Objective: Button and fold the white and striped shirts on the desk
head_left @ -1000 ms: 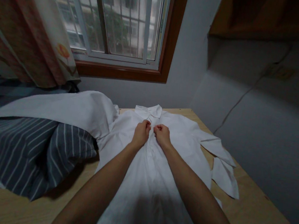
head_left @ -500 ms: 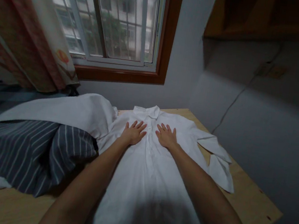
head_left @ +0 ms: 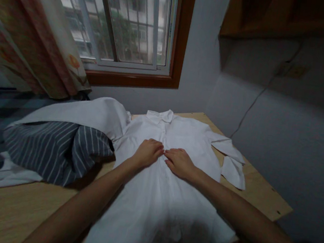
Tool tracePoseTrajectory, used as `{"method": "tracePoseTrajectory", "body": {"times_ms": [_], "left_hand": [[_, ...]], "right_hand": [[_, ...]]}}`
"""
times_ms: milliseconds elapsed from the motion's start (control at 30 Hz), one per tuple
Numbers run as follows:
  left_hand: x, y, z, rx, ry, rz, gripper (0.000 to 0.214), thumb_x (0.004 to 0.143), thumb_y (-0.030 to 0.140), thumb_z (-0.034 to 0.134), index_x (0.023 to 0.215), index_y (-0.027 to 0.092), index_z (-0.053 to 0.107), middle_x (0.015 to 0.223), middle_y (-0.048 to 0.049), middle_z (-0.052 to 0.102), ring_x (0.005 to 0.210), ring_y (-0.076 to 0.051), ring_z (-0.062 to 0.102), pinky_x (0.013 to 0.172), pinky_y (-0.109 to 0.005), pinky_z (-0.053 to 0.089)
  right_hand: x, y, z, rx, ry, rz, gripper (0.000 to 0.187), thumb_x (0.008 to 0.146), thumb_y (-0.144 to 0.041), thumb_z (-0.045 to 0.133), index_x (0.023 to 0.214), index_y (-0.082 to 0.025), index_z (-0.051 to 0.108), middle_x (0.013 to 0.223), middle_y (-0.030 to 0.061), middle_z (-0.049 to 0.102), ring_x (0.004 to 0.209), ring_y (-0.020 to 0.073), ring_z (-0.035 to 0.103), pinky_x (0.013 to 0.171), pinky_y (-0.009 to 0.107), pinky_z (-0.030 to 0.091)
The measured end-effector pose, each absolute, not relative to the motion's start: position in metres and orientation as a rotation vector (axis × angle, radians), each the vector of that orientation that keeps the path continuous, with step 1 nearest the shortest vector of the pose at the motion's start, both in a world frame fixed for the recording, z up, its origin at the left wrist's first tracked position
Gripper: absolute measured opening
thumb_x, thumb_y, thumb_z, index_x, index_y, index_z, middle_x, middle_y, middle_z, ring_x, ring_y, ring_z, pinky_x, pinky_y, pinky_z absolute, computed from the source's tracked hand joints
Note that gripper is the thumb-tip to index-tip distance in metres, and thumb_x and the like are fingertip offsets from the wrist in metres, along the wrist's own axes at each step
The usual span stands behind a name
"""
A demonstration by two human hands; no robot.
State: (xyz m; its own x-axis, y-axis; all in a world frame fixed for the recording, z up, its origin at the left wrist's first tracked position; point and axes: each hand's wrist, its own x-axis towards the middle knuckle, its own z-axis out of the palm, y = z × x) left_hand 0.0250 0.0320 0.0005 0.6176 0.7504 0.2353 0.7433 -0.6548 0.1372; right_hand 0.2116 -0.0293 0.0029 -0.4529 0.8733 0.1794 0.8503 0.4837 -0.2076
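Note:
A white collared shirt (head_left: 154,200) lies face up on the wooden table, its collar (head_left: 160,115) at the far end and light creases along the button front. My left hand (head_left: 149,152) rests palm down on the shirt's chest, just left of the button placket, its fingers slightly bent. Opposite it, my right hand (head_left: 179,162) lies on the cloth with fingers stretched toward the placket. The fingertips of both hands nearly meet over the buttons. Neither hand visibly lifts the fabric; the palms are hidden.
To the left, a grey-and-white striped garment (head_left: 56,151) is heaped under white cloth (head_left: 97,115). The table (head_left: 13,205) ends on the right at a corner. Behind stand a window (head_left: 132,26) and a curtain (head_left: 49,43). A shelf (head_left: 260,27) overhangs at right, with a cord (head_left: 252,105) below.
Both hands have slid down the shirt from near the collar and closed in toward the placket. Their spread fingers have drawn together. The view has shifted slightly.

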Motion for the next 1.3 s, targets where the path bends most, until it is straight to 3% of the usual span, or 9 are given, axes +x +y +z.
{"method": "tracePoseTrajectory", "body": {"times_ms": [100, 200, 333, 633, 833, 967, 1100, 1200, 1300], "left_hand": [[0.015, 0.015, -0.010, 2.794, 1.254, 0.322, 0.043, 0.094, 0.041, 0.045, 0.132, 0.023, 0.054, 0.141, -0.0063, 0.051, 0.130, -0.026, 0.044, 0.106, -0.044, 0.033], [0.009, 0.008, -0.017, 2.762, 1.301, 0.304, 0.050, 0.094, 0.042, 0.045, 0.140, 0.024, 0.045, 0.149, -0.0064, 0.042, 0.138, -0.029, 0.035, 0.110, -0.052, 0.026], [0.006, 0.012, -0.016, 2.731, 1.242, 0.369, 0.043, 0.091, 0.044, 0.052, 0.130, 0.026, 0.058, 0.140, -0.0057, 0.053, 0.133, -0.027, 0.042, 0.109, -0.048, 0.032], [0.008, 0.018, -0.010, 2.664, 1.217, 0.436, 0.036, 0.087, 0.040, 0.061, 0.120, 0.028, 0.066, 0.134, -0.0062, 0.058, 0.124, -0.025, 0.051, 0.106, -0.041, 0.036], [0.037, 0.012, 0.002, 2.529, 1.562, 0.531, 0.021, 0.085, 0.032, 0.059, 0.095, 0.028, 0.077, 0.103, -0.0060, 0.070, 0.101, -0.026, 0.059, 0.088, -0.039, 0.045], [0.054, 0.013, 0.006, 2.381, 1.682, 0.481, 0.017, 0.081, 0.025, 0.060, 0.083, 0.022, 0.076, 0.087, -0.0065, 0.072, 0.087, -0.023, 0.064, 0.077, -0.032, 0.047], [0.060, 0.013, 0.008, 2.240, 1.791, 0.447, 0.013, 0.081, 0.026, 0.061, 0.081, 0.021, 0.073, 0.084, -0.0065, 0.073, 0.082, -0.022, 0.066, 0.072, -0.029, 0.046], [0.060, 0.012, 0.009, 2.142, 1.823, 0.462, 0.013, 0.082, 0.029, 0.062, 0.083, 0.020, 0.071, 0.087, -0.0073, 0.073, 0.083, -0.022, 0.066, 0.070, -0.029, 0.045], [0.060, 0.011, 0.008, 2.109, 1.811, 0.528, 0.015, 0.083, 0.030, 0.061, 0.084, 0.019, 0.071, 0.088, -0.0075, 0.073, 0.083, -0.022, 0.066, 0.069, -0.029, 0.045]], "right_hand": [[0.213, -0.037, 0.004, -1.604, -2.473, 0.015, 0.025, 0.094, -0.026, 0.047, 0.108, -0.018, 0.066, 0.122, 0.0105, 0.065, 0.113, 0.0233, 0.056, 0.100, 0.039, 0.031], [0.205, -0.035, 0.009, -1.746, -2.452, -0.027, 0.029, 0.094, -0.029, 0.045, 0.100, -0.014, 0.069, 0.109, 0.0146, 0.069, 0.105, 0.0260, 0.060, 0.093, 0.040, 0.036], [0.182, -0.027, 0.017, -1.911, -2.348, -0.102, 0.036, 0.092, -0.038, 0.048, 0.096, -0.011, 0.072, 0.099, 0.0196, 0.069, 0.097, 0.0300, 0.062, 0.084, 0.041, 0.042], [0.164, -0.007, 0.015, -2.006, -2.250, -0.093, 0.020, 0.084, -0.017, 0.056, 0.098, -0.010, 0.069, 0.098, 0.0196, 0.070, 0.091, 0.0276, 0.067, 0.075, 0.035, 0.048], [0.174, -0.003, 0.011, -1.992, -2.170, -0.029, 0.021, 0.085, -0.025, 0.059, 0.097, -0.012, 0.069, 0.101, 0.0202, 0.070, 0.095, 0.0257, 0.066, 0.080, 0.033, 0.047], [0.193, 0.007, 0.015, -2.042, -1.918, 0.188, 0.020, 0.079, -0.027, 0.058, 0.082, -0.014, 0.072, 0.090, 0.0162, 0.073, 0.087, 0.0243, 0.067, 0.073, 0.030, 0.047], [0.209, 0.016, 0.011, -1.850, -1.645, 0.603, 0.017, 0.072, -0.020, 0.057, 0.061, -0.016, 0.069, 0.054, 0.0041, 0.065, 0.059, 0.0162, 0.063, 0.057, 0.023, 0.043], [0.211, 0.017, -0.001, -1.700, -1.492, 0.787, 0.017, 0.071, -0.018, 0.054, 0.062, -0.016, 0.067, 0.045, -0.0017, 0.058, 0.045, 0.0116, 0.055, 0.049, 0.020, 0.039], [0.208, 0.014, -0.012, -1.626, -1.419, 0.787, 0.015, 0.072, -0.021, 0.055, 0.066, -0.015, 0.068, 0.050, -0.0019, 0.060, 0.045, 0.0107, 0.054, 0.047, 0.019, 0.037]]}}
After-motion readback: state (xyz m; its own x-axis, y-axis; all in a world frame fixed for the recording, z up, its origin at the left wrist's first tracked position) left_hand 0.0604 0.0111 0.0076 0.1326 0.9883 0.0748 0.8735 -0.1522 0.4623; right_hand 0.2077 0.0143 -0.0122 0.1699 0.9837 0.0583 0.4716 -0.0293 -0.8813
